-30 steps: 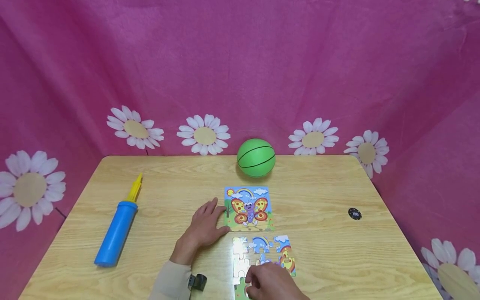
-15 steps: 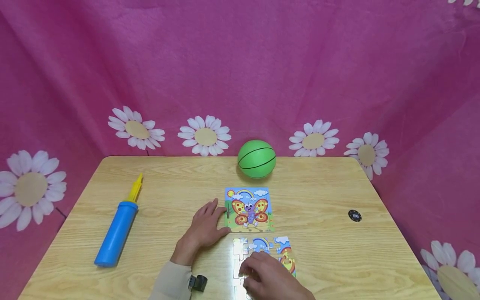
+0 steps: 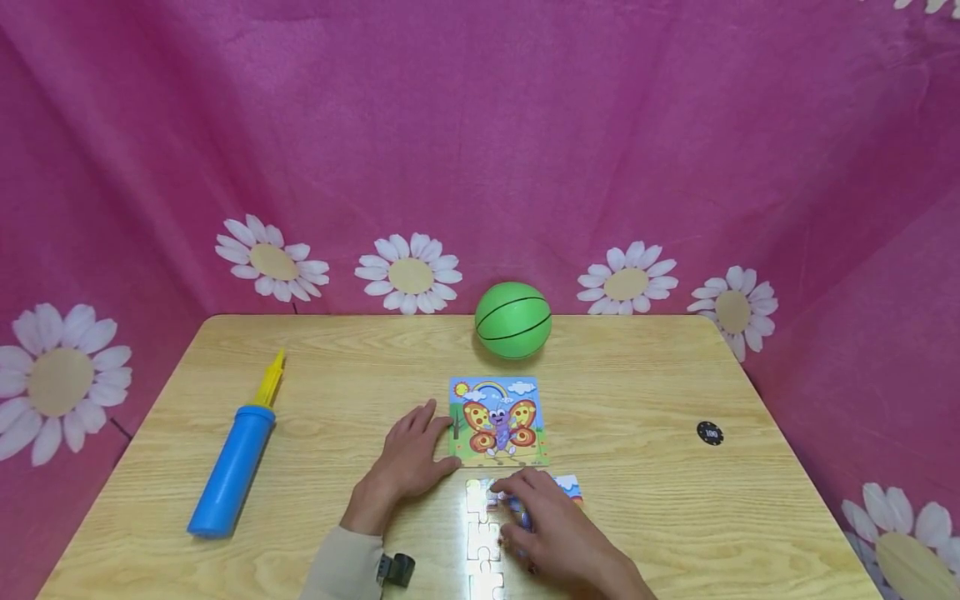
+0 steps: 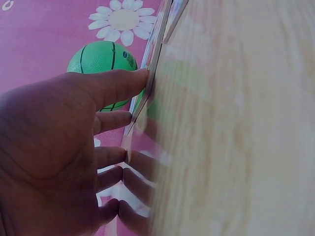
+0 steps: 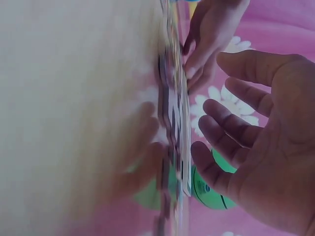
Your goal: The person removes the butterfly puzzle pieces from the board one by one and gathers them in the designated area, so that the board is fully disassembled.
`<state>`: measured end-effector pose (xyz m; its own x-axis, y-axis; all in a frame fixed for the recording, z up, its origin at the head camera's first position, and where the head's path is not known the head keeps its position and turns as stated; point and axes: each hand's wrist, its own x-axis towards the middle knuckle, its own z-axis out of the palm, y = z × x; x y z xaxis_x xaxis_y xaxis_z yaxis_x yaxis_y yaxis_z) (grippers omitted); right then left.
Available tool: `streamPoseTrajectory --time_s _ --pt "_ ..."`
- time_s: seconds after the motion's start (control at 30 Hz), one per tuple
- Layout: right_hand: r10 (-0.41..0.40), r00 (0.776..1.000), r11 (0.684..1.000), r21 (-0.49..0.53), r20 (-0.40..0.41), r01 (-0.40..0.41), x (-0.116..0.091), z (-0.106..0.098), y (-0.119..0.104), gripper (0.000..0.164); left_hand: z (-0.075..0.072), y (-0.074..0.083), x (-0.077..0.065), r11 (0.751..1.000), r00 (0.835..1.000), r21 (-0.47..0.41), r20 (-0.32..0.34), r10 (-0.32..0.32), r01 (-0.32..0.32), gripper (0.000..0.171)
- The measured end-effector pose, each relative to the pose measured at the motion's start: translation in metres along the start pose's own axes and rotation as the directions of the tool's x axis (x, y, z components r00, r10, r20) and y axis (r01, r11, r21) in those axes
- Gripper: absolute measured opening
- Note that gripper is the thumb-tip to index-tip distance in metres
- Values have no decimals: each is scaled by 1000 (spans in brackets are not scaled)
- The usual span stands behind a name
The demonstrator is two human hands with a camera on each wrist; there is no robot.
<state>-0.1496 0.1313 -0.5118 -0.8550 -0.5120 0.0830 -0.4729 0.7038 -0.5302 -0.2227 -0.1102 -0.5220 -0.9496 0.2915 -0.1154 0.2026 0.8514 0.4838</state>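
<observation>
My left hand (image 3: 405,458) rests on the table with its fingers spread. Its thumb and forefinger touch the left edge of a square butterfly picture board (image 3: 498,421); the left wrist view shows the thumb (image 4: 118,84) against that edge. Nearer the body lie several jigsaw pieces (image 3: 483,542), the left column whitened by glare. Over them hovers my right hand (image 3: 551,521), palm down, hiding the middle and lower right pieces. In the right wrist view its fingers (image 5: 226,120) are loosely bent, apart from the pieces, with nothing between them.
Behind the board sits a green ball (image 3: 513,320) with black lines. A blue hand pump (image 3: 232,471) with a yellow nozzle lies at the left. On the right is a black chip (image 3: 709,432). A pink flowered cloth (image 3: 480,150) hangs around the wooden table (image 3: 637,392).
My right hand has moved away from the lower left jigsaw piece, forward and to the right over the middle pieces, its fingers loosening. The left hand has stayed in place.
</observation>
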Motion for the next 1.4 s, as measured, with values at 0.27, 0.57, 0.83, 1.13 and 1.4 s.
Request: streamPoseTrajectory --time_s 0.27,0.57,0.83,1.13,1.4 --pt "61 998 998 14 -27 -61 13 -10 16 39 1 0 0 1000 1000 -4 5 -7 7 57" --pt "61 998 998 -3 0 -61 25 -16 28 43 0 1 -1 1000 1000 -11 3 -11 11 57" --pt "40 999 999 -10 2 -40 39 -19 34 45 1 0 0 1000 1000 -9 2 -6 6 57" --pt "8 1000 999 -49 25 -7 56 -21 32 48 -1 0 1 1000 1000 -5 8 -3 3 57" --pt "64 995 993 -105 80 -55 64 -16 33 46 0 0 0 1000 1000 -14 5 3 -3 56"
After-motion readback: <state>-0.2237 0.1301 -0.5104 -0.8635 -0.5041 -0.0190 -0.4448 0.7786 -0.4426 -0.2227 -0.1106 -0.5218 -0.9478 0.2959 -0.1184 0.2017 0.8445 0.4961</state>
